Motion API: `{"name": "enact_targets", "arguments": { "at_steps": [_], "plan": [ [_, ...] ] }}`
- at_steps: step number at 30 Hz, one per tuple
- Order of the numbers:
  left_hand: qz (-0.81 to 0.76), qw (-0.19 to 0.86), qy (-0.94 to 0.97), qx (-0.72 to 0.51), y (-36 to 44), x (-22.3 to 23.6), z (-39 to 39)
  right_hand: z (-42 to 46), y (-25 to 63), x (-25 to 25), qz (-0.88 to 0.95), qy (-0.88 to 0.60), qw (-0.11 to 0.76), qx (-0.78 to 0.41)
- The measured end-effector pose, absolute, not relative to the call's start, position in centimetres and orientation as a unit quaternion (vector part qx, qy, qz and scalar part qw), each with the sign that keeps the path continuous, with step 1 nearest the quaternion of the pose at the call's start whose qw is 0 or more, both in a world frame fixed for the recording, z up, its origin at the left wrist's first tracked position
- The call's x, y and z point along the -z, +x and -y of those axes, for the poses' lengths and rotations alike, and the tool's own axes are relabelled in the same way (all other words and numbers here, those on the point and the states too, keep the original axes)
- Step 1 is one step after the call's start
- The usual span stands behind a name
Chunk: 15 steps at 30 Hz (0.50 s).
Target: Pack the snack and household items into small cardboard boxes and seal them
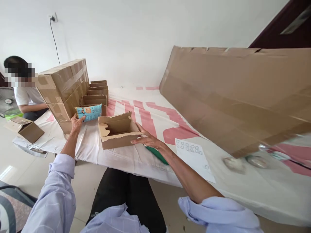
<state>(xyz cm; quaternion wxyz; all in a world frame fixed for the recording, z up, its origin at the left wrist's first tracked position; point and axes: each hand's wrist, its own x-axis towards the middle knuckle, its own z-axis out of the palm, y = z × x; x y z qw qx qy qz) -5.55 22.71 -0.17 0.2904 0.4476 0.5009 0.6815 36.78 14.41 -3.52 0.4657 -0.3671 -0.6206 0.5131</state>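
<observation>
My left hand [78, 123] grips the left end of a light blue snack packet [90, 112], thumb on its front. The packet is held up before a row of small open cardboard boxes [97, 93]. My right hand [145, 137] is closed on the right end of an open-topped cardboard box [119, 141] at the table's front side. A torn flap stands at this box's left end, and no contents show in the part of its inside I can see. Under my right wrist lies a green item [157, 155], partly hidden.
Stacked taped cartons [65, 84] stand at the left. A large cardboard panel [238, 94] leans at the right. A marked paper sheet [193, 158] and blurred small items [257, 161] lie on the cloth-covered table [145, 174]. Another person [28, 94] sits beyond the cartons, beside a small carton [30, 131].
</observation>
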Motion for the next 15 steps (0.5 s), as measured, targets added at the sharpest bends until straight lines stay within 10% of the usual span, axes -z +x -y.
{"name": "enact_targets", "arguments": {
  "at_steps": [15],
  "plan": [
    [-0.645,0.246,0.475,-0.545,-3.9,5.2,-29.2,-14.4,36.7,6.6,0.671,-0.387,0.38,-0.506]
  ]
}}
